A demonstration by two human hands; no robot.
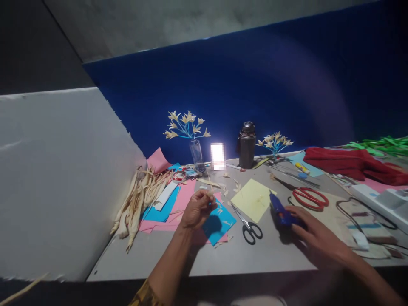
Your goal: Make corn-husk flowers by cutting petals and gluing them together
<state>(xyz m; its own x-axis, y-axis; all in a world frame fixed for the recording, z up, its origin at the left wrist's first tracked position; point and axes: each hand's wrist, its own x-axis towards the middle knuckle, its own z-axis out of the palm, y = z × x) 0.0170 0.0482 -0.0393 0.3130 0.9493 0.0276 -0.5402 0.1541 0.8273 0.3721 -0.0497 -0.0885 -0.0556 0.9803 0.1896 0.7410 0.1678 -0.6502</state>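
Note:
Above the blue paper [225, 219], my left hand [199, 208] is closed in a pinch around a thin pale piece, too small to name surely. My right hand [307, 225] is wrapped round a blue glue gun [280, 210], whose nozzle points up and to the left beside the yellow paper [251, 199]. Black-handled scissors [252, 231] lie between my hands. Pale flowers on blue stems stand in a glass bottle [196, 155] at the back, and a second flower bunch [276, 142] is right of the dark flask [247, 146].
Dried husks [132, 204] lie at the left by a white panel [63, 182]. Red-handled scissors [310, 198], a red cloth [350, 163], a white power strip [378, 206] and a black cable are at the right. A bright lamp [217, 156] glows before the blue wall.

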